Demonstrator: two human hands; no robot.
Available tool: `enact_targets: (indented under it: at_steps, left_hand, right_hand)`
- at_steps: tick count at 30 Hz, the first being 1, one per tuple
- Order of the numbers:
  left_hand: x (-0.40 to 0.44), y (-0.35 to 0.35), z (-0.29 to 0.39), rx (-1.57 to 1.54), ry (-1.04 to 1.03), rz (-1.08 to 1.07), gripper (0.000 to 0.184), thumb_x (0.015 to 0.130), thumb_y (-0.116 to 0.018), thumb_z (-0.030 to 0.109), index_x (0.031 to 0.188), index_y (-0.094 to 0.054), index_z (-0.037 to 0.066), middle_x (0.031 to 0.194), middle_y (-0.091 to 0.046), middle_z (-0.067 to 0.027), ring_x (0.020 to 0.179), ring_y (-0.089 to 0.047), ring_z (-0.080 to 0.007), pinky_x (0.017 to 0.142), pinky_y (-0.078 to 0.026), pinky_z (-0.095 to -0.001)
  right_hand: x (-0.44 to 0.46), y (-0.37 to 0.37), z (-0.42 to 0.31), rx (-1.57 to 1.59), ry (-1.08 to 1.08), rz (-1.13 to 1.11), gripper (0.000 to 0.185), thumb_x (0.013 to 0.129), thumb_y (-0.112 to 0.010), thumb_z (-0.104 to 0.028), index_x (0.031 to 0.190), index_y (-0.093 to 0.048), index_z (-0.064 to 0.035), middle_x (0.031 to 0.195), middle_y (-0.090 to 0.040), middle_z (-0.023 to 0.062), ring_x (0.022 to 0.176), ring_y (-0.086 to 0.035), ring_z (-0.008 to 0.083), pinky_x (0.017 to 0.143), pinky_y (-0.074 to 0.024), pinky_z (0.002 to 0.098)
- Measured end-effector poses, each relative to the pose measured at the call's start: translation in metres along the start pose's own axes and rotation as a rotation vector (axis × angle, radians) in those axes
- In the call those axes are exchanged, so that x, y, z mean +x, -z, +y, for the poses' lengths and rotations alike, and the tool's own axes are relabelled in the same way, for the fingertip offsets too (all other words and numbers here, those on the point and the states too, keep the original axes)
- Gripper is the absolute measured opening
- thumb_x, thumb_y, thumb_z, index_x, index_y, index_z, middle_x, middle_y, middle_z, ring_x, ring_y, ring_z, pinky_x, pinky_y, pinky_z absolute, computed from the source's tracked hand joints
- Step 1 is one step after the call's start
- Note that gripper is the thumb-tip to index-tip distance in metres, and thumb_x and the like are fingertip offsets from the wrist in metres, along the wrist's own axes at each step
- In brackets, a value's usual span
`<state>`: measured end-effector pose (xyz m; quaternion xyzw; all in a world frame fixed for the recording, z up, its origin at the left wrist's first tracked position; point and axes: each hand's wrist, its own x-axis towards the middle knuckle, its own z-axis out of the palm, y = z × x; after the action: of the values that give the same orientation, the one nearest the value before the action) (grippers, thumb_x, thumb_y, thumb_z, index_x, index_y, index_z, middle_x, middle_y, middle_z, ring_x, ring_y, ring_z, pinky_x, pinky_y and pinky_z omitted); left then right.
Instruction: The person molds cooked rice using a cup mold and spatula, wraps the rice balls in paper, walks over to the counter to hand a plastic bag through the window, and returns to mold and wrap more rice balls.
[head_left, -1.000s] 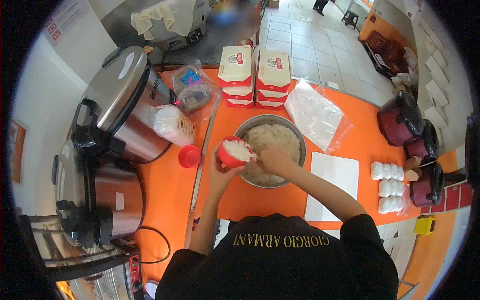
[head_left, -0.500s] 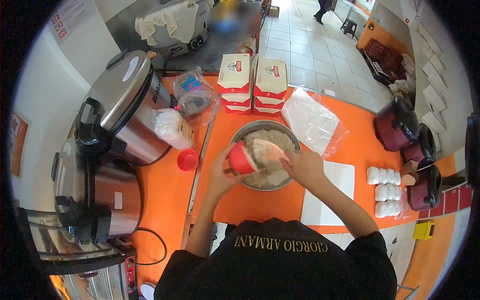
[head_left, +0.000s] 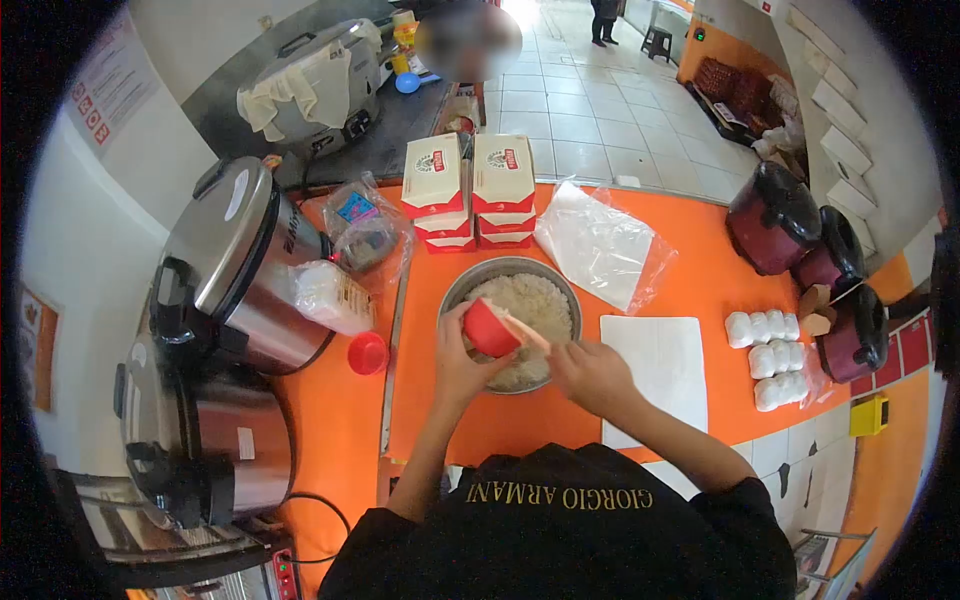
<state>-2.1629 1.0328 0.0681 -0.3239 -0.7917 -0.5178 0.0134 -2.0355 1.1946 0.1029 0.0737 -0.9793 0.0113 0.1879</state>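
Observation:
A metal bowl of white rice stands on the orange counter in front of me. My left hand is closed around a red cup, which is tilted over the bowl with rice at its mouth. My right hand grips a pale rice paddle, its blade right against the cup's opening. White paper sheets lie flat under and beside my right forearm.
Stacked food boxes stand behind the bowl. Large rice cookers fill the left side, near a second red cup. Wrapped white bundles and dark red cookers stand right. A plastic bag of white sheets lies behind.
The paddle has come up from the rice in the bowl to the mouth of the red cup. My right hand has moved lower and nearer to me. The camera view has shifted slightly.

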Motion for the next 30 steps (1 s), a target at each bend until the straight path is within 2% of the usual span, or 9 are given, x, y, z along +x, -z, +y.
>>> enact_targets:
  at_steps: [3,6,9,16,19,22,24,27,30]
  left_hand:
    - [0.005,0.009,-0.005,-0.164,-0.001,0.064,0.088,0.051,-0.083,0.017,0.123,-0.035,0.003,0.113,-0.042,-0.0131,0.108,-0.044,-0.0282,0.09,-0.043,-0.0392]
    - [0.006,0.02,-0.013,-0.233,-0.052,-0.034,0.09,0.051,-0.083,0.016,0.125,-0.033,0.004,0.118,-0.04,-0.0128,0.113,-0.041,-0.0273,0.096,-0.037,-0.0392]
    - [0.003,0.024,-0.009,-0.579,0.014,-0.172,0.091,0.051,-0.083,0.014,0.126,-0.032,0.005,0.124,-0.037,-0.013,0.117,-0.039,-0.0265,0.095,-0.038,-0.0376]
    - [0.007,0.026,-0.011,-0.315,-0.001,-0.222,0.096,0.05,-0.083,0.011,0.128,-0.027,0.006,0.127,-0.036,-0.0119,0.118,-0.038,-0.0244,0.096,-0.037,-0.0374]
    - [0.002,0.02,-0.01,-0.395,0.035,-0.225,0.099,0.051,-0.083,0.01,0.129,-0.023,0.006,0.128,-0.034,-0.0118,0.119,-0.037,-0.0239,0.097,-0.036,-0.0373]
    - [0.006,0.022,-0.002,-0.621,0.078,-0.236,0.1,0.052,-0.082,0.009,0.131,-0.02,0.007,0.129,-0.032,-0.0116,0.12,-0.036,-0.0239,0.097,-0.036,-0.0372]
    - [0.006,0.023,0.002,-0.797,0.101,-0.252,0.101,0.053,-0.081,0.009,0.131,-0.018,0.007,0.13,-0.032,-0.0114,0.119,-0.037,-0.0242,0.097,-0.036,-0.0374]
    - [0.009,0.026,0.004,-0.664,0.043,-0.326,0.1,0.053,-0.082,0.011,0.131,-0.02,0.007,0.129,-0.032,-0.0113,0.12,-0.035,-0.024,0.098,-0.036,-0.037]
    - [0.012,0.027,0.009,-0.317,-0.079,-0.341,0.095,0.051,-0.082,0.013,0.128,-0.027,0.006,0.127,-0.035,-0.0111,0.119,-0.037,-0.0245,0.097,-0.036,-0.0372]
  right_hand:
    - [-0.003,0.016,0.017,0.084,-0.077,0.052,0.013,0.077,-0.053,-0.014,0.083,-0.055,-0.0031,0.066,-0.055,0.0096,0.058,-0.056,0.0238,0.05,-0.0461,0.0327]
    - [0.011,0.03,0.019,0.709,-0.572,-0.004,0.028,0.089,-0.045,-0.026,0.091,-0.057,-0.0007,0.074,-0.058,0.0169,0.061,-0.056,0.0312,0.054,-0.0426,0.037]
    - [0.017,-0.01,0.007,1.163,-0.712,0.003,0.032,0.091,-0.039,-0.028,0.09,-0.055,0.0005,0.076,-0.056,0.0222,0.068,-0.055,0.0358,0.061,-0.0425,0.0378]
    - [0.012,-0.01,-0.034,1.017,-0.576,-0.146,0.037,0.093,-0.031,-0.029,0.088,-0.05,0.0019,0.076,-0.054,0.024,0.071,-0.053,0.0386,0.067,-0.0403,0.0432]
    - [0.005,-0.022,-0.017,0.926,-0.431,-0.039,0.039,0.093,-0.031,-0.033,0.086,-0.05,0.0,0.066,-0.053,0.0163,0.062,-0.053,0.0305,0.059,-0.041,0.0399]
    - [0.0,-0.021,0.009,1.334,-0.658,-0.137,0.041,0.093,-0.032,-0.038,0.083,-0.051,-0.0033,0.057,-0.047,0.0061,0.05,-0.047,0.0195,0.047,-0.0373,0.0328]
    - [-0.011,-0.035,0.012,1.947,-1.094,-0.311,0.043,0.093,-0.031,-0.043,0.08,-0.051,-0.0065,0.053,-0.04,-0.0019,0.045,-0.038,0.0105,0.041,-0.0298,0.0268]
    - [-0.021,-0.045,0.007,2.214,-0.906,-0.533,0.045,0.093,-0.029,-0.045,0.08,-0.051,-0.0078,0.052,-0.037,-0.0029,0.044,-0.035,0.0098,0.041,-0.0265,0.026]
    - [-0.016,-0.039,-0.007,1.511,-0.783,-0.214,0.044,0.093,-0.029,-0.042,0.084,-0.051,-0.0051,0.055,-0.047,0.0057,0.049,-0.046,0.0197,0.047,-0.0342,0.0313]
